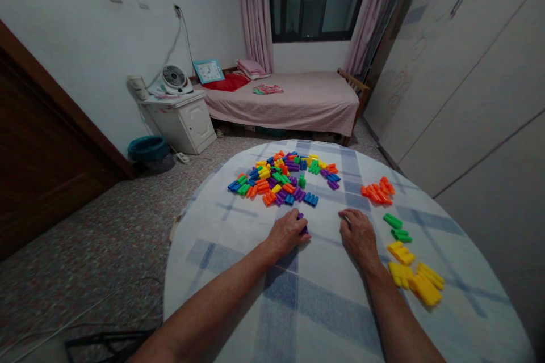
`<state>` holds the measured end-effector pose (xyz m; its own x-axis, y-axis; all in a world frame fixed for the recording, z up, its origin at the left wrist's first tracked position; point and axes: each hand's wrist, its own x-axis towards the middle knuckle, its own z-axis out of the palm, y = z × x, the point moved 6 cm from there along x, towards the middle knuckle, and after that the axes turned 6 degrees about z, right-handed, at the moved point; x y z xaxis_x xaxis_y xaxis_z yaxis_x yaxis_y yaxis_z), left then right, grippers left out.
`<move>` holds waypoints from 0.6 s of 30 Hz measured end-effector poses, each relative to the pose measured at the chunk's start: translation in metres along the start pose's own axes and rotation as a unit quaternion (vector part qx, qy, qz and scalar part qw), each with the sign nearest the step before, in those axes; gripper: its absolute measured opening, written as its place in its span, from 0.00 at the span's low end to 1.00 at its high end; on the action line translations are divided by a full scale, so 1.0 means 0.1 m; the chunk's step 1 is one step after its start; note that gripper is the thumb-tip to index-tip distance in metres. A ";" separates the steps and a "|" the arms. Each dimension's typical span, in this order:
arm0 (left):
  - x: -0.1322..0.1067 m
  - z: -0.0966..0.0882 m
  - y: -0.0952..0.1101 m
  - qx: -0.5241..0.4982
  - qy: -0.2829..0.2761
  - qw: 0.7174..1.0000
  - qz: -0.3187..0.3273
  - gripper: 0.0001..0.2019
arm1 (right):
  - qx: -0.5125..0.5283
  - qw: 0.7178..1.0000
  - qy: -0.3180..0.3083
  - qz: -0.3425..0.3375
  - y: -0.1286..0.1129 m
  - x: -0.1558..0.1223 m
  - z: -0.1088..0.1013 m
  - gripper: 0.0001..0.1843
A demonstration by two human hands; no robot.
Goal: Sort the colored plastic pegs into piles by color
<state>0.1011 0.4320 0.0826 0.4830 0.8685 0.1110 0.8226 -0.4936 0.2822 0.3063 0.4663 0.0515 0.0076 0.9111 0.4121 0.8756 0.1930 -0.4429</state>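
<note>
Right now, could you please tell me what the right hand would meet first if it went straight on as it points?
The right hand would probably meet a purple block at the right side of the block pile; depth is hard to judge.

Two bare forearms [225, 289], narrower at the wrists [269, 250], with bare hands [286, 232].

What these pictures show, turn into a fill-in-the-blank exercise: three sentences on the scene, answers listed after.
1. The block in the left grip is ____ in colour.
2. On the right of the table, between the orange blocks and the yellow blocks, lie blocks that are ____.
3. Of the fan and the bin, the one standing on the floor is the ____.

Missing words: purple; green; bin.
</note>
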 end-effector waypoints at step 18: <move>-1.29 -0.73 -2.04 0.221 0.174 0.900 -0.332 0.20 | 0.032 0.999 0.009 0.016 -0.01 0.00 -0.02 0.14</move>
<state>-0.1511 0.4243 0.0800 -0.2199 0.9019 0.3719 0.9713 0.2377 -0.0021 0.3061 0.4650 0.0533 0.0438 0.9110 0.4102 0.8417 0.1875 -0.5063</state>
